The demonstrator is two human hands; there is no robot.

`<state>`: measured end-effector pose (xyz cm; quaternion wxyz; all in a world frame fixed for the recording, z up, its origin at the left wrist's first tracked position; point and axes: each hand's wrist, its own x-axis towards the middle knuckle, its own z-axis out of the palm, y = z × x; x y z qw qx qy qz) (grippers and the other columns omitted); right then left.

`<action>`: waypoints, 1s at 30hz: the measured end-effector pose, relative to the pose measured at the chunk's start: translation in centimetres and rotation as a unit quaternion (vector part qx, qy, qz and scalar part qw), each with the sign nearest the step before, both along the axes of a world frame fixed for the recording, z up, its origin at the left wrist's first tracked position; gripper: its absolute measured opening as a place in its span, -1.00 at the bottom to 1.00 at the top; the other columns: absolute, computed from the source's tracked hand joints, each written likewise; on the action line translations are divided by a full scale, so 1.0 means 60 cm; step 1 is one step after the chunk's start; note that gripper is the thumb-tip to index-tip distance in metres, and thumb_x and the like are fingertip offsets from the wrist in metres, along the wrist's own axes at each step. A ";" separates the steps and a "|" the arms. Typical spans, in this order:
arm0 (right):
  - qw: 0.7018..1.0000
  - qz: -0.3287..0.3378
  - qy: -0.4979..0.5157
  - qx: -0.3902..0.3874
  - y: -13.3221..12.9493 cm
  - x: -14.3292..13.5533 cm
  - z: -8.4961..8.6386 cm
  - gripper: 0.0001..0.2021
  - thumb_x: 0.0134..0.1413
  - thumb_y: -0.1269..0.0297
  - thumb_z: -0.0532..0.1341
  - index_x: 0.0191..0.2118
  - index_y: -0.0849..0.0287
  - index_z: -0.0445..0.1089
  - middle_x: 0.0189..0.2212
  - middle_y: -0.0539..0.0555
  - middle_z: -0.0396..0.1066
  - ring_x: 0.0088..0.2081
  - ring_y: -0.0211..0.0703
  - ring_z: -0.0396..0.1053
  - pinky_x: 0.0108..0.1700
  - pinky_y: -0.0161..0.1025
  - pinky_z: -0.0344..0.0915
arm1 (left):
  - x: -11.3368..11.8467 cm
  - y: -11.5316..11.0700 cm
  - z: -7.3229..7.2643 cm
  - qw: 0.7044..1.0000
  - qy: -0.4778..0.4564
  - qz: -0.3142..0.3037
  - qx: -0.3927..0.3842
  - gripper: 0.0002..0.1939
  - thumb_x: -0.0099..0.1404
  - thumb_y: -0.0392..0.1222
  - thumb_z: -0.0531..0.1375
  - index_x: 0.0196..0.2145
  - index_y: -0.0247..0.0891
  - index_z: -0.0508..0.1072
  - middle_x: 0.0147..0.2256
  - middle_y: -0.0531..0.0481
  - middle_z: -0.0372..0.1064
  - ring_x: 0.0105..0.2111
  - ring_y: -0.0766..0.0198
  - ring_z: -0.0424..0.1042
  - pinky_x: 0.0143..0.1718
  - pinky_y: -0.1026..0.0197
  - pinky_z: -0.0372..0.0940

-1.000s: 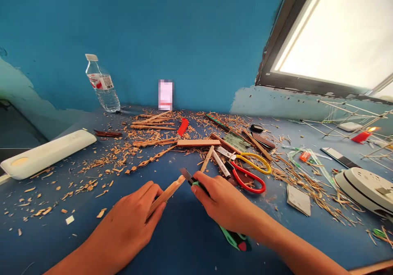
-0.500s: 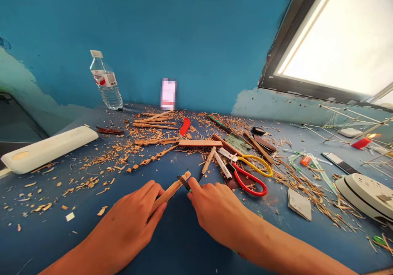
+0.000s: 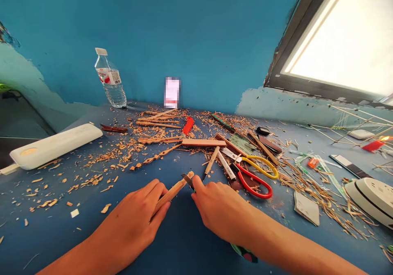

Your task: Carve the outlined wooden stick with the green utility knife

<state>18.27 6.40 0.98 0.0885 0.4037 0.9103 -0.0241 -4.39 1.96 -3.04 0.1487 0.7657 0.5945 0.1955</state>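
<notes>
Low over the worktop [image 3: 181,242], between the person's two hands, lies the wooden stick [image 3: 172,194], clear of the surface. Its near end sits inside the left hand [image 3: 130,223]; fingers closed around it, thumb along the near side. Long axis: slants forward and rightward out of that grip, bare end pointing away from the body. Right hand [image 3: 222,209] is nearer that far tip, fingers curled closed on a knife, handle mostly hidden by the hand. Blade [image 3: 187,180] lies crosswise to the stick just short of the tip, apparently in contact; exact bite of the edge cannot be told. Beyond the hands: flat wooden strip [image 3: 204,143], scissors [image 3: 238,158] with red and yellow handles, white marker [image 3: 226,166], red-handled cutter [image 3: 188,126]. Container noted: clear plastic bottle [image 3: 115,92], capped, near the wall, part-filled with clear liquid. Shavings [image 3: 102,159] scattered loose, left of centre.
</notes>
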 end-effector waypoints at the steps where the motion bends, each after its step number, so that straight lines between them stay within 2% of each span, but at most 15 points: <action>1: 1.000 0.007 0.002 -0.007 0.002 0.000 0.001 -0.68 0.53 0.38 0.03 0.25 0.32 0.29 -0.29 0.23 0.62 -0.39 0.15 0.64 -0.48 -0.17 0.21 | 0.000 0.000 0.000 1.000 -0.001 -0.005 -0.007 -0.73 0.54 -0.03 0.02 -0.27 -0.09 0.42 -0.34 0.03 0.43 -0.38 0.14 0.51 -0.35 0.12 0.25; 4: 0.999 0.009 0.013 -0.029 0.007 0.003 0.005 -0.62 0.52 0.37 0.03 0.33 0.33 0.23 -0.20 0.26 0.63 -0.35 0.14 0.65 -0.49 -0.17 0.22 | -0.001 -0.001 -0.001 0.999 -0.007 -0.017 -0.039 -0.69 0.58 -0.07 -0.05 -0.26 -0.10 0.41 -0.31 0.06 0.43 -0.39 0.19 0.50 -0.34 0.10 0.21; 7: 0.998 -0.001 0.022 -0.060 0.013 0.004 0.009 -0.55 0.54 0.33 0.01 0.40 0.38 0.16 -0.23 0.29 0.63 -0.31 0.18 0.66 -0.47 -0.17 0.24 | -0.002 -0.002 -0.003 0.998 -0.015 -0.023 -0.061 -0.69 0.61 -0.05 -0.07 -0.21 -0.11 0.40 -0.26 0.06 0.44 -0.35 0.21 0.49 -0.31 0.08 0.19; 14: 0.988 -0.030 0.057 -0.141 0.020 0.006 0.013 -0.46 0.55 0.25 -0.01 0.50 0.34 0.06 -0.18 0.32 0.63 -0.22 0.20 0.65 -0.48 -0.20 0.18 | -0.002 -0.004 -0.010 0.998 -0.022 -0.033 -0.058 -0.69 0.61 -0.05 -0.08 -0.20 -0.13 0.38 -0.24 0.07 0.40 -0.31 0.21 0.44 -0.25 0.07 0.16; 19: 0.975 -0.036 0.097 -0.198 0.033 0.004 0.012 -0.44 0.52 0.26 0.01 0.49 0.38 0.06 -0.10 0.40 0.61 -0.12 0.21 0.62 -0.30 -0.15 0.29 | 0.001 -0.002 -0.004 0.997 -0.006 -0.045 -0.055 -0.67 0.60 -0.07 -0.10 -0.23 -0.15 0.37 -0.25 0.03 0.37 -0.34 0.17 0.41 -0.27 0.05 0.13; 21: 0.964 -0.037 0.122 -0.234 0.043 0.004 0.012 -0.50 0.51 0.27 0.04 0.42 0.37 0.17 -0.13 0.34 0.60 -0.13 0.17 0.59 -0.22 -0.13 0.31 | 0.002 0.000 0.000 0.998 0.000 -0.043 -0.053 -0.68 0.59 -0.08 -0.10 -0.23 -0.15 0.37 -0.27 0.03 0.35 -0.35 0.16 0.39 -0.30 0.05 0.12; 24: 0.935 -0.058 0.179 -0.300 0.053 0.005 0.006 -0.74 0.49 0.22 0.10 0.10 0.24 0.39 -0.16 0.20 0.56 -0.13 0.05 0.52 -0.14 -0.15 0.31 | 0.004 0.000 0.002 0.998 0.007 -0.038 -0.045 -0.69 0.59 -0.09 -0.10 -0.26 -0.14 0.33 -0.30 0.04 0.32 -0.39 0.16 0.37 -0.33 0.05 0.10; 26: 0.901 -0.091 0.231 -0.355 0.051 0.008 0.000 -0.82 0.49 0.20 0.08 -0.10 0.15 0.36 -0.26 0.08 0.52 -0.23 -0.08 0.47 -0.21 -0.22 0.31 | 0.005 -0.002 0.003 0.998 0.011 -0.036 -0.044 -0.71 0.57 -0.11 -0.10 -0.27 -0.14 0.32 -0.31 0.04 0.31 -0.41 0.15 0.36 -0.33 0.04 0.10; 28: 0.850 -0.123 0.284 -0.426 0.045 0.012 -0.005 -0.79 0.51 0.14 0.02 -0.16 0.09 0.28 -0.40 -0.02 0.45 -0.43 -0.20 0.36 -0.38 -0.30 0.27 | 0.007 -0.003 0.005 0.998 0.016 -0.037 -0.046 -0.71 0.56 -0.12 -0.10 -0.25 -0.15 0.34 -0.30 0.02 0.32 -0.37 0.12 0.39 -0.30 0.03 0.12; 30: 0.787 -0.145 0.333 -0.498 0.040 0.018 -0.010 -0.75 0.51 0.03 -0.02 -0.14 0.06 0.22 -0.49 -0.08 0.39 -0.58 -0.27 0.22 -0.52 -0.35 0.19 | 0.009 -0.004 0.007 0.998 0.019 -0.032 -0.052 -0.68 0.56 -0.11 -0.12 -0.24 -0.15 0.36 -0.28 -0.01 0.34 -0.34 0.08 0.41 -0.26 0.01 0.12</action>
